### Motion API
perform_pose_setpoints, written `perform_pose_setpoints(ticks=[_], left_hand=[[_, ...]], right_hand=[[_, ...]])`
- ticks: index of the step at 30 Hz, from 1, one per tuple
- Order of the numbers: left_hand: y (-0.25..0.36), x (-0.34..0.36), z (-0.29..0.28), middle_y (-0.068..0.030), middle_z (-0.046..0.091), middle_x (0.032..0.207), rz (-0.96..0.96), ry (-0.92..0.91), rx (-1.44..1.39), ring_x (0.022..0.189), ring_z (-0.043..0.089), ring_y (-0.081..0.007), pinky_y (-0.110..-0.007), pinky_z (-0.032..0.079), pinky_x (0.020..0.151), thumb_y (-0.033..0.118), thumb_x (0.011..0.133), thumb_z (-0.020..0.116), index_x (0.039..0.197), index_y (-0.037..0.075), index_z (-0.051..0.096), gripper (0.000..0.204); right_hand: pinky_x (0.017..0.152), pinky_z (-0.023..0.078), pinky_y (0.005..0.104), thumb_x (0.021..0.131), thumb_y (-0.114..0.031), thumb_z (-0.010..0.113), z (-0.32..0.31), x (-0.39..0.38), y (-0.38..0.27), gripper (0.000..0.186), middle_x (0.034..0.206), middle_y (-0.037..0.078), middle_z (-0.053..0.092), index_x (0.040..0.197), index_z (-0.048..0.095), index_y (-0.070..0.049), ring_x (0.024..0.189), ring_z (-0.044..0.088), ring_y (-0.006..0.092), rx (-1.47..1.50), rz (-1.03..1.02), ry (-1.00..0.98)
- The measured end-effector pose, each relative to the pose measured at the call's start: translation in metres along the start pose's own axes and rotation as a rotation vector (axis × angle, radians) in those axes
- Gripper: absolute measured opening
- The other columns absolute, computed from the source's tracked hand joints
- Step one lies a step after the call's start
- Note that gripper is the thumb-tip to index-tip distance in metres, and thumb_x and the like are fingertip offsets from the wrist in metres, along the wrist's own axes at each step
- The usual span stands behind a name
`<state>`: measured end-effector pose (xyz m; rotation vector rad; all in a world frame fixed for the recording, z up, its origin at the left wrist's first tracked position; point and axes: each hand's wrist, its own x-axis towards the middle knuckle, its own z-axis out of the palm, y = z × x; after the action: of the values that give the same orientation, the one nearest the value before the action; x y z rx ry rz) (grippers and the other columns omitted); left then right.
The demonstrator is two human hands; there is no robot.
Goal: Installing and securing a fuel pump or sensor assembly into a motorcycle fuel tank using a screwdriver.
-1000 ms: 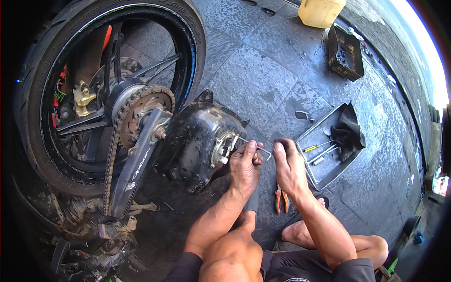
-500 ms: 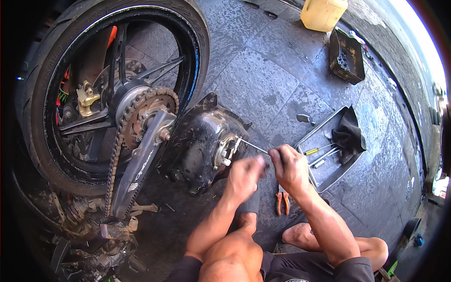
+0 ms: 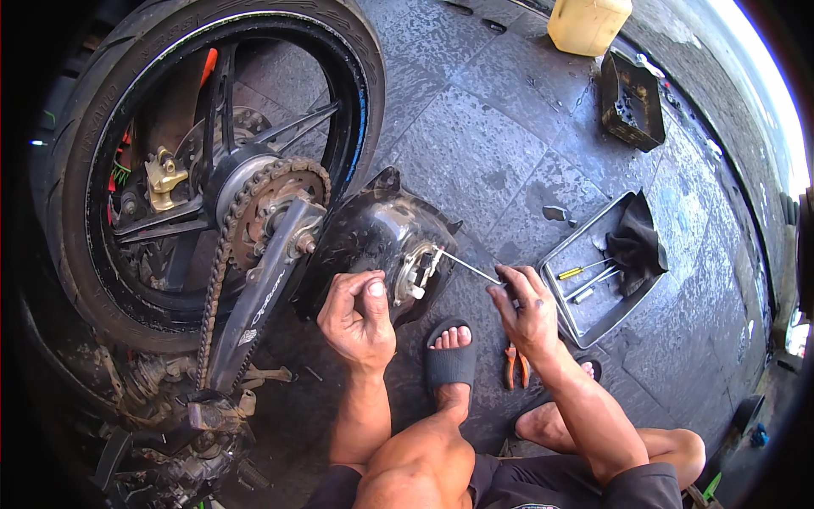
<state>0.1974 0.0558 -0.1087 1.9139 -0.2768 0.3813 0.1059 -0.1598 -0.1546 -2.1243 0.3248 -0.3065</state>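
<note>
A black, dented tank-like part (image 3: pixel 360 233) lies on the floor in front of me, with a round metal fitting (image 3: pixel 414 276) and a white connector (image 3: pixel 416 292) on its side. My right hand (image 3: pixel 527 310) pinches one end of a thin metal rod (image 3: pixel 471 268). The rod's far tip touches the upper edge of the fitting. My left hand (image 3: pixel 359 321) hovers over the tank's near left side, apart from the rod. Its fingers are curled and pressed to the thumb; whatever they may hold is too small to make out.
A motorcycle wheel (image 3: pixel 373 93) with chain and swingarm (image 3: pixel 254 318) stands at left. Orange-handled pliers (image 3: pixel 515 366) lie near my feet. Right of them, a metal tray (image 3: pixel 609 321) holds a yellow-handled screwdriver (image 3: pixel 572 273) and black cloth (image 3: pixel 634 244). Farther off are a dark bin (image 3: pixel 632 131) and yellow jerrycan (image 3: pixel 585 30).
My left hand has moved left, away from my right hand, and turned so its fingers point up. My right hand has shifted slightly right and down, still holding the rod at the fitting.
</note>
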Motion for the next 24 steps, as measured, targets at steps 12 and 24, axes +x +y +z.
perform_pose_setpoints(ticks=[12, 24], left_hand=[[-0.008, -0.003, -0.003, -0.0117, 0.068, 0.096, 0.057, -0.040, 0.030, 0.077, 0.060, -0.0132, -0.025, 0.050, 0.069, 0.012, 0.102, 0.063, 0.099, -0.007, 0.065, 0.019], [0.002, 0.005, -0.013, -0.0139, 0.067, 0.095, 0.074, 0.042, 0.138, 0.081, 0.063, -0.0190, -0.030, 0.053, 0.071, 0.007, 0.099, 0.061, 0.100, -0.009, 0.067, 0.017]], right_hand=[[0.065, 0.053, 0.0369, 0.104, -0.028, 0.061, 0.010, 0.000, -0.018, 0.035, 0.077, 0.018, 0.070, 0.094, 0.071, 0.004, 0.068, 0.069, 0.0226, 0.232, 0.449, -0.082], [0.058, 0.042, 0.0288, 0.091, -0.017, 0.072, 0.001, -0.002, -0.014, 0.031, 0.062, -0.003, 0.051, 0.067, 0.060, 0.000, 0.066, 0.046, 0.0044, 0.604, 0.625, -0.139]])
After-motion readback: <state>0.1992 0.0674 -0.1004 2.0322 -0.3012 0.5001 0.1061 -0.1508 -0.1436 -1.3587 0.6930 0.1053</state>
